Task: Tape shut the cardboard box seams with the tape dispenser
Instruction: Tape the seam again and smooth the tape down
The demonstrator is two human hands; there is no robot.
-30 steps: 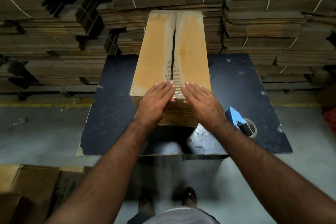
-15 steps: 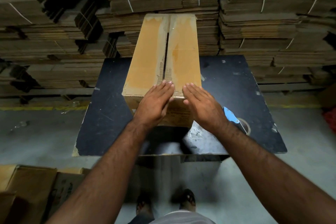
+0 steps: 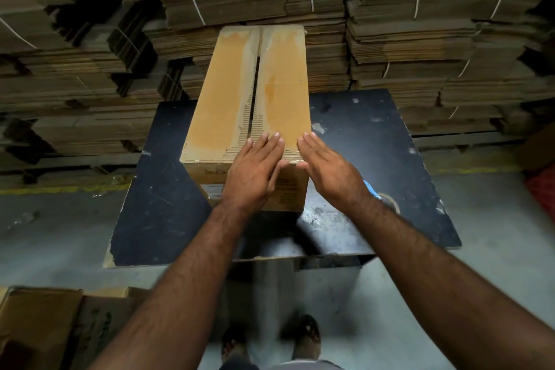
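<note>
Pressing straight fingers (image 3: pixel 271 141) of left hand (image 3: pixel 255 171) flat on near end of long brown cardboard box (image 3: pixel 228 105), beside open centre seam; nothing gripped. Right hand (image 3: pixel 327 168) also flat, fingers extended, at box's near right corner. Box lies lengthwise on black worn tabletop (image 3: pixel 390 144). Blue tape dispenser (image 3: pixel 386 200) right of box, mostly hidden behind my right wrist. Strapped flat cardboard stacks (image 3: pixel 420 24) beyond box.
</note>
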